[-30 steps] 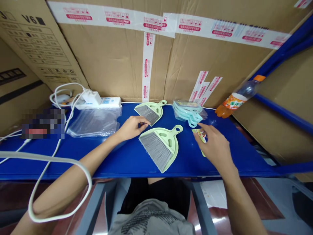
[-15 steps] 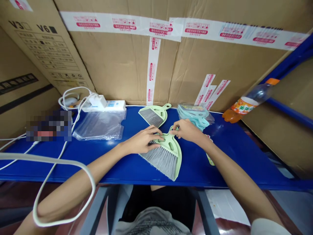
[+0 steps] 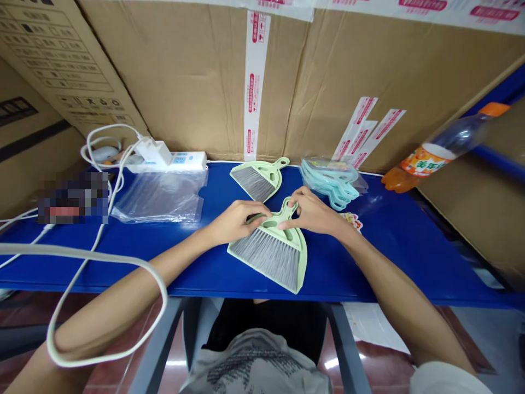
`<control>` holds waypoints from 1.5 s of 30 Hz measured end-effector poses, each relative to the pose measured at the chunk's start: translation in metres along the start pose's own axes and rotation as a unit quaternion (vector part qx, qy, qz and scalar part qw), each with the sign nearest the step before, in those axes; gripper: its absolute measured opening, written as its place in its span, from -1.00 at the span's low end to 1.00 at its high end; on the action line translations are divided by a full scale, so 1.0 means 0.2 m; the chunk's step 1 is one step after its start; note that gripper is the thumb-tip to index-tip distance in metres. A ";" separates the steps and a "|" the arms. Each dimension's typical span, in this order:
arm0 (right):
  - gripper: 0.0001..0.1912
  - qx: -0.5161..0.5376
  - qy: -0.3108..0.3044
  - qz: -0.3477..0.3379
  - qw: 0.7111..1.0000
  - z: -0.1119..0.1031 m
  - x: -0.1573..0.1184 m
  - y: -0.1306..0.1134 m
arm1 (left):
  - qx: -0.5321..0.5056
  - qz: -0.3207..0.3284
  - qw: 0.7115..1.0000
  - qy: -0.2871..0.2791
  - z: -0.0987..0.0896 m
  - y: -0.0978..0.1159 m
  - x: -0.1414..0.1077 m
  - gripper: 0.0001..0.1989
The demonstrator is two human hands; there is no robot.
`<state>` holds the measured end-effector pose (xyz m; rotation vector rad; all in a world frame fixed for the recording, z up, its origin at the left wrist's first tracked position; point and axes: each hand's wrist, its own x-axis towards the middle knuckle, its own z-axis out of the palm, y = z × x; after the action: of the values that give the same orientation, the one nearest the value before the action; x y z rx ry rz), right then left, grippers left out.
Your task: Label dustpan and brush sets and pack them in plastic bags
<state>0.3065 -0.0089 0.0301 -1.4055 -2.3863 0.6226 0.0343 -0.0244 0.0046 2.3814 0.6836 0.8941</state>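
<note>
A light green dustpan [image 3: 303, 262] lies on the blue table, with a grey-bristled hand brush [image 3: 270, 254] nested in it, bristles toward me. My left hand [image 3: 232, 223] pinches the set at its upper left edge, thumb and fingers closed there. On the other side my right hand [image 3: 314, 214] grips near the handle, fingers at the handle's edge and thumb on the brush body. Just behind lies a second, smaller-looking green brush and dustpan set [image 3: 254, 183], which neither hand touches.
Blue plastic pieces in clear wrap [image 3: 332, 180] lie behind my right hand. An orange drink bottle [image 3: 435, 156] leans at the right. Clear plastic bags [image 3: 159, 200], a power strip [image 3: 188, 160] and a looping white cable [image 3: 102, 257] are at the left. Cardboard boxes [image 3: 184, 87] stand behind.
My view has tilted down. My left fingers have drawn in from spread over the brush to a pinch at its edge. My right thumb has moved onto the brush body.
</note>
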 end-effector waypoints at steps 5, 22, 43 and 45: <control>-0.41 0.052 0.058 -0.008 0.997 0.01 0.00 -0.01 | -0.022 -0.022 0.998 0.052 0.01 -0.02 0.00 -0.77; -0.54 -0.102 0.177 -0.150 0.967 0.09 -0.06 -0.16 | -0.294 -0.187 0.934 0.076 0.03 -0.05 0.00 -0.68; -0.82 -0.419 -0.092 -0.216 0.877 -0.15 0.08 -0.40 | -0.268 -0.236 0.931 0.079 0.07 -0.06 0.01 -0.74; -0.83 -0.407 -0.063 -0.220 0.884 -0.22 0.07 -0.38 | -0.193 -0.222 0.952 0.081 0.06 -0.06 0.01 -0.77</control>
<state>0.2635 -0.0207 0.1076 -0.9791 -3.0942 -0.4919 0.0420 -0.0174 -0.0098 1.7280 0.9614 0.9272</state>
